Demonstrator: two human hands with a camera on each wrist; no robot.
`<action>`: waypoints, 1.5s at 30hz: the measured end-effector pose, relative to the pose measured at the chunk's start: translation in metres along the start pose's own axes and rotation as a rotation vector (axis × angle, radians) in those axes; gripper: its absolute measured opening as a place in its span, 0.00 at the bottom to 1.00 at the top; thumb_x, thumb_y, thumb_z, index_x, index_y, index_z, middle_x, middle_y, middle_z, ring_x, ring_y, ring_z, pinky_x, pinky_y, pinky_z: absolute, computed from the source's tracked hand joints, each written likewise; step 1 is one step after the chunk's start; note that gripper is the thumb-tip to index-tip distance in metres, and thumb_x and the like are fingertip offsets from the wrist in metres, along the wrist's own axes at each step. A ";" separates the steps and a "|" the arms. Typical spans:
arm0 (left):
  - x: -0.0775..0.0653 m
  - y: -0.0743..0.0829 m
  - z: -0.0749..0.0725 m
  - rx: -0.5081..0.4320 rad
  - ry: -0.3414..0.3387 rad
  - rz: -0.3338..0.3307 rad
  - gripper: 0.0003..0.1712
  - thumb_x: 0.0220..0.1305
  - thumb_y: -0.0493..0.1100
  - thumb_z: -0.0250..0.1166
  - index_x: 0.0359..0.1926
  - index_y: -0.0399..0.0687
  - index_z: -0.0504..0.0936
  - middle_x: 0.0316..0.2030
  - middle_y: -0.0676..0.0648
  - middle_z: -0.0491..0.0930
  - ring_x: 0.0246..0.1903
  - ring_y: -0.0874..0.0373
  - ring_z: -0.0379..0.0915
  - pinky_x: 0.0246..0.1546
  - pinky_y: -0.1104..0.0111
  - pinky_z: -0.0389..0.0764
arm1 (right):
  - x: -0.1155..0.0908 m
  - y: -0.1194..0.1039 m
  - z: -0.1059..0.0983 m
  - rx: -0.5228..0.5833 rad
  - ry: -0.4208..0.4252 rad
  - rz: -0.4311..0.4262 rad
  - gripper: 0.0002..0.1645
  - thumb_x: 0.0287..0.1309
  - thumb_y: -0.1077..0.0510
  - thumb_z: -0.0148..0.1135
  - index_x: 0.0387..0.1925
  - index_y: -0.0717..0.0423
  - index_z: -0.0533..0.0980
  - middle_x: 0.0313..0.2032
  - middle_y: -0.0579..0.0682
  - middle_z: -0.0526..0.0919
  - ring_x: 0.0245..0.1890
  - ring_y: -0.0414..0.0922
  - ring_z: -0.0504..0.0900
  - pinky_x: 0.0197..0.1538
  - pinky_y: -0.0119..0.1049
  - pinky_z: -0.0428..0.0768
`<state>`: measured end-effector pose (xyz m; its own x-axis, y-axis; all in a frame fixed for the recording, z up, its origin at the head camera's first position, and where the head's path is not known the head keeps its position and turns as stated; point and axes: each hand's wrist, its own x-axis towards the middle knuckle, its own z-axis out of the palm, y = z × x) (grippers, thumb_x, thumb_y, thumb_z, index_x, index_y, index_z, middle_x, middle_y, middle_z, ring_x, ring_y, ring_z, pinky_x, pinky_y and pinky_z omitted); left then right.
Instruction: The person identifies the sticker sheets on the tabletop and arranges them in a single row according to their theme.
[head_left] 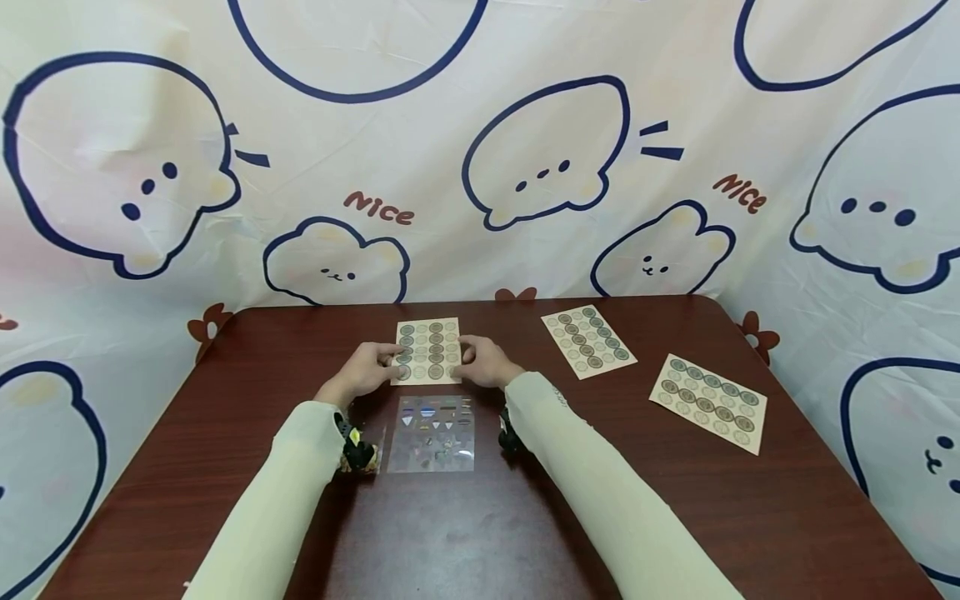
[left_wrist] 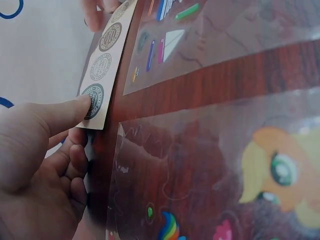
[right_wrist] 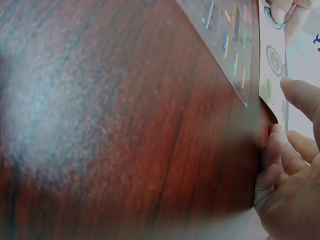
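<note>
A cream sheet of round seal stickers [head_left: 427,354] is between my two hands near the far side of the table, its circles in rows of dark and pale print. My left hand [head_left: 363,368] pinches its left edge. In the left wrist view the thumb [left_wrist: 70,114] presses on a dark seal, with curled fingers below the sheet's edge. My right hand [head_left: 487,363] grips the right edge, thumb on top and fingers bent underneath in the right wrist view. Just nearer lies a clear plastic sheet [head_left: 431,454] with small coloured stickers.
Two more cream seal sticker sheets lie to the right, one farther back [head_left: 588,340] and one nearer the right edge [head_left: 708,404]. Another transparent sheet [left_wrist: 200,165] with cartoon pony stickers shows beside the left wrist. A printed cloth [head_left: 480,150] hangs behind the brown table [head_left: 570,508].
</note>
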<state>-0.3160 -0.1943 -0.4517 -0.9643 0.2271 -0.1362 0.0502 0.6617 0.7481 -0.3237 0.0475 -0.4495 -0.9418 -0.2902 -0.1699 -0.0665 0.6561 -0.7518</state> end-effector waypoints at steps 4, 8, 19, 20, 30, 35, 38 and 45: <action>-0.001 0.001 0.000 0.000 0.005 -0.025 0.29 0.70 0.37 0.63 0.69 0.33 0.71 0.35 0.44 0.75 0.30 0.56 0.64 0.26 0.69 0.64 | 0.001 0.002 -0.001 0.057 -0.015 0.000 0.41 0.61 0.59 0.69 0.74 0.58 0.64 0.43 0.52 0.80 0.39 0.44 0.76 0.46 0.34 0.74; -0.002 0.002 0.000 -0.006 0.004 -0.034 0.29 0.70 0.38 0.63 0.69 0.33 0.71 0.34 0.44 0.78 0.28 0.57 0.65 0.26 0.70 0.64 | 0.001 0.003 -0.004 0.167 -0.034 0.030 0.41 0.62 0.60 0.68 0.74 0.57 0.63 0.46 0.55 0.82 0.42 0.45 0.78 0.44 0.33 0.74; -0.006 0.002 -0.001 -0.022 -0.028 -0.085 0.30 0.70 0.41 0.64 0.70 0.38 0.72 0.40 0.43 0.78 0.40 0.53 0.68 0.36 0.68 0.68 | 0.003 0.005 -0.006 0.319 -0.093 0.069 0.40 0.64 0.56 0.67 0.75 0.49 0.64 0.46 0.53 0.82 0.42 0.46 0.79 0.50 0.39 0.77; -0.006 0.002 -0.002 -0.027 -0.033 -0.087 0.30 0.70 0.42 0.64 0.70 0.38 0.72 0.41 0.42 0.79 0.41 0.52 0.69 0.38 0.67 0.69 | 0.003 0.006 -0.007 0.337 -0.096 0.074 0.39 0.65 0.56 0.67 0.75 0.48 0.65 0.48 0.54 0.82 0.45 0.47 0.79 0.54 0.42 0.77; -0.008 0.001 -0.004 -0.176 0.041 -0.109 0.25 0.75 0.47 0.58 0.67 0.39 0.75 0.57 0.35 0.81 0.54 0.49 0.77 0.57 0.57 0.76 | 0.004 0.008 -0.003 0.434 -0.065 0.090 0.28 0.70 0.55 0.61 0.69 0.52 0.72 0.61 0.56 0.79 0.61 0.50 0.78 0.70 0.46 0.70; -0.008 0.002 -0.005 -0.281 0.029 -0.115 0.27 0.73 0.44 0.61 0.70 0.43 0.73 0.46 0.43 0.84 0.41 0.58 0.77 0.47 0.65 0.74 | 0.002 0.009 -0.005 0.505 -0.041 0.088 0.28 0.68 0.59 0.61 0.69 0.50 0.73 0.56 0.55 0.79 0.50 0.45 0.78 0.58 0.40 0.75; -0.007 0.004 -0.005 -0.309 0.016 -0.116 0.29 0.72 0.43 0.62 0.71 0.45 0.71 0.47 0.46 0.81 0.41 0.58 0.75 0.46 0.66 0.74 | 0.003 0.009 -0.007 0.615 -0.019 0.102 0.30 0.66 0.62 0.61 0.69 0.51 0.71 0.55 0.54 0.77 0.41 0.42 0.74 0.46 0.35 0.73; -0.009 0.011 -0.005 -0.306 0.006 -0.135 0.30 0.72 0.43 0.62 0.73 0.49 0.70 0.63 0.38 0.74 0.61 0.47 0.67 0.67 0.52 0.66 | 0.003 0.006 -0.009 0.666 -0.063 0.094 0.33 0.67 0.63 0.61 0.71 0.54 0.68 0.63 0.59 0.78 0.42 0.40 0.80 0.49 0.35 0.75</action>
<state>-0.3078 -0.1930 -0.4387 -0.9585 0.1474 -0.2439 -0.1573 0.4401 0.8841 -0.3300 0.0572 -0.4486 -0.9111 -0.3064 -0.2755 0.2511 0.1173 -0.9608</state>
